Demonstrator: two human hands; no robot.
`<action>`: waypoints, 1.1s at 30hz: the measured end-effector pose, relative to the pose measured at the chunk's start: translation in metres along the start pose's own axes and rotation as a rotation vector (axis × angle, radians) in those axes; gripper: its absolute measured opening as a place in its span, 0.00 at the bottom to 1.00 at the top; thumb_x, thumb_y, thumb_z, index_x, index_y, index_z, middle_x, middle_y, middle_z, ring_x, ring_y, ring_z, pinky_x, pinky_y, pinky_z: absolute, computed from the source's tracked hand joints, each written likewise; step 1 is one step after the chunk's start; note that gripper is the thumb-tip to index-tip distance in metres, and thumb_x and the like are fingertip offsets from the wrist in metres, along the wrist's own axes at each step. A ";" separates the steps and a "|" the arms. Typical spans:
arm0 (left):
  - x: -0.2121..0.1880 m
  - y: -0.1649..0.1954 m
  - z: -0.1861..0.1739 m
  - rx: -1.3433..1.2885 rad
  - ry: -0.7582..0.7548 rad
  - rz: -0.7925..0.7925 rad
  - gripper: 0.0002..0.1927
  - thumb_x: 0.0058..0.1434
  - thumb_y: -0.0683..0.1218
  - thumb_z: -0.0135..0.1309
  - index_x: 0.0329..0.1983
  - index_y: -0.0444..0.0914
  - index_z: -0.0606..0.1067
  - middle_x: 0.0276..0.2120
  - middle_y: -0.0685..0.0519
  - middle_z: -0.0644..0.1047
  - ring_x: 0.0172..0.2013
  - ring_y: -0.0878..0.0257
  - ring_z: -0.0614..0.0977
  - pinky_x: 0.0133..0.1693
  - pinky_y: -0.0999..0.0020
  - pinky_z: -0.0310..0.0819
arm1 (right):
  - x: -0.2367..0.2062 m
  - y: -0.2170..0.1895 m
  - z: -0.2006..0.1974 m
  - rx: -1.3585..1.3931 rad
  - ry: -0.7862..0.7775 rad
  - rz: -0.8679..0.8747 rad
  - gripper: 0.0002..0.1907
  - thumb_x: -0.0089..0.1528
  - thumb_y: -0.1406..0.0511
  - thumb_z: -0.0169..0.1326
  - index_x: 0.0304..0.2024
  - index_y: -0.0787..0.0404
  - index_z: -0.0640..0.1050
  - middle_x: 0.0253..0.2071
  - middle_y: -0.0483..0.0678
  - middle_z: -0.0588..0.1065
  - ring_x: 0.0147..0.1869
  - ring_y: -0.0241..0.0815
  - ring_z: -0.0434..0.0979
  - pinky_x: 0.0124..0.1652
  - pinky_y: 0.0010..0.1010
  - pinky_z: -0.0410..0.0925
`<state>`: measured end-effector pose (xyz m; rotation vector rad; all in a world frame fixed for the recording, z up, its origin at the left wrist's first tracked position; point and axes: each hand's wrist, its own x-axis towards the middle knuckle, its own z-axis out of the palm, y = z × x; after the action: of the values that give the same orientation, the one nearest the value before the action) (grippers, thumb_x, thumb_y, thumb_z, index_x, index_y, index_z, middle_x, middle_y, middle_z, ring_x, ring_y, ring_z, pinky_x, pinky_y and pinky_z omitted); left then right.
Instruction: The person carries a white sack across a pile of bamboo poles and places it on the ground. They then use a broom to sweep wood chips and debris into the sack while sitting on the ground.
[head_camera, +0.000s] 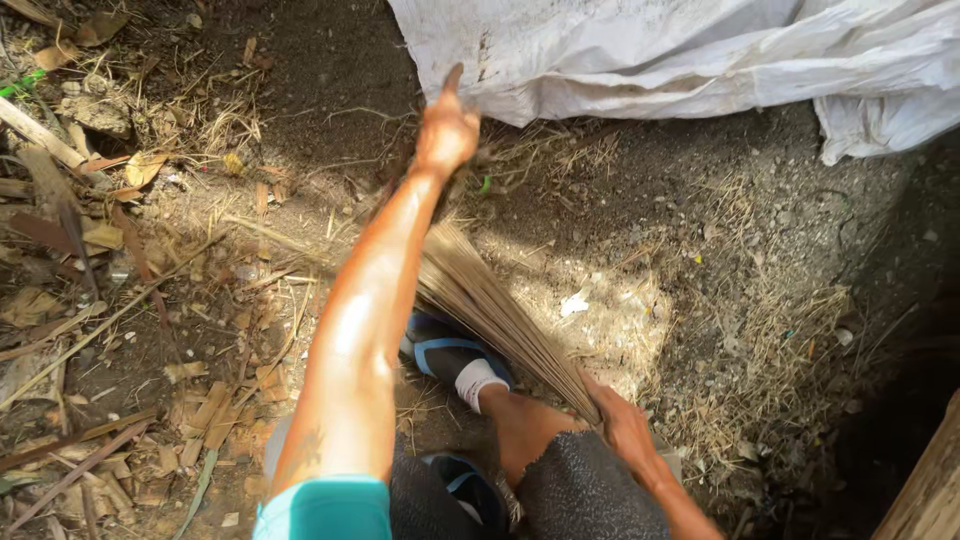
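The left hand (446, 130) pinches the white woven sack's (700, 60) edge, apparently; the right hand (622, 425) grips the stick broom (490, 305), bristles slanting toward it.

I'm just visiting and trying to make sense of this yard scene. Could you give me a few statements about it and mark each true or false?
1. The right hand grips a bundle of thin sticks. True.
2. The left hand rests flat on the knee. False: it reaches out to the edge of the white sack.
3. The ground is tiled. False: it is bare soil with dry straw and leaves.
4. A dark shoe with light blue trim is worn with a white sock. True.
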<state>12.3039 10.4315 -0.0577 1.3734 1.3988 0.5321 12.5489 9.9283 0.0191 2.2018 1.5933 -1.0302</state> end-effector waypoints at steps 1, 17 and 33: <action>0.002 0.001 0.007 -0.037 -0.077 -0.111 0.41 0.67 0.38 0.45 0.80 0.47 0.44 0.48 0.38 0.80 0.15 0.66 0.71 0.17 0.71 0.72 | -0.008 0.003 -0.006 -0.066 -0.040 0.051 0.41 0.58 0.69 0.49 0.73 0.33 0.66 0.55 0.43 0.82 0.35 0.40 0.82 0.33 0.37 0.77; 0.032 0.117 0.053 0.048 -0.031 0.536 0.44 0.57 0.51 0.60 0.74 0.41 0.56 0.58 0.42 0.77 0.60 0.44 0.78 0.62 0.53 0.72 | 0.050 -0.079 -0.031 0.158 0.227 0.115 0.43 0.61 0.54 0.60 0.74 0.54 0.58 0.49 0.64 0.77 0.36 0.54 0.83 0.36 0.48 0.76; 0.012 0.126 -0.001 -0.153 0.177 0.461 0.58 0.54 0.51 0.64 0.78 0.41 0.39 0.74 0.34 0.56 0.74 0.40 0.56 0.71 0.51 0.58 | 0.099 -0.229 -0.067 -0.289 -0.146 -0.343 0.36 0.58 0.69 0.53 0.69 0.48 0.64 0.53 0.59 0.72 0.43 0.61 0.78 0.38 0.50 0.74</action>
<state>12.3605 10.4728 0.0481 1.5553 1.1473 1.0628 12.3856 10.1257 0.0504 1.6669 1.9535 -0.9459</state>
